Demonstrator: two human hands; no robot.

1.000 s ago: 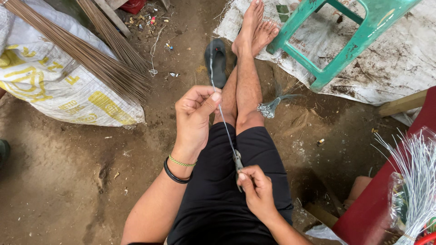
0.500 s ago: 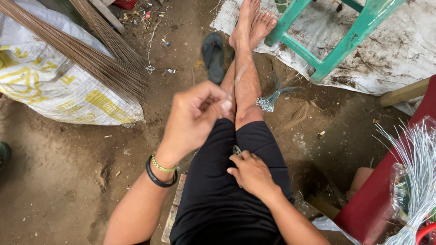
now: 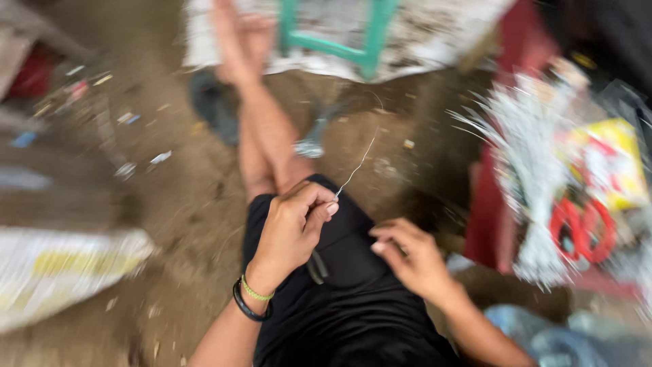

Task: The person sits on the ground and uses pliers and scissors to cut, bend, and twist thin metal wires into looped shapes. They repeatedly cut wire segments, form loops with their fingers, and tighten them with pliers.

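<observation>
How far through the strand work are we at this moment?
Done: a pale bundle of thin strands lies on the red surface beside red scissors. In hand: the left hand pinches one thin strand that sticks up past the knee; the right hand is open beside it, holding nothing visible. Left: blur hides any unworked stock.

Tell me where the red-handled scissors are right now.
In the head view, the red-handled scissors lie far right, on the red surface beside the bundle of pale wires, just below a yellow packet and beyond the right hand.
</observation>
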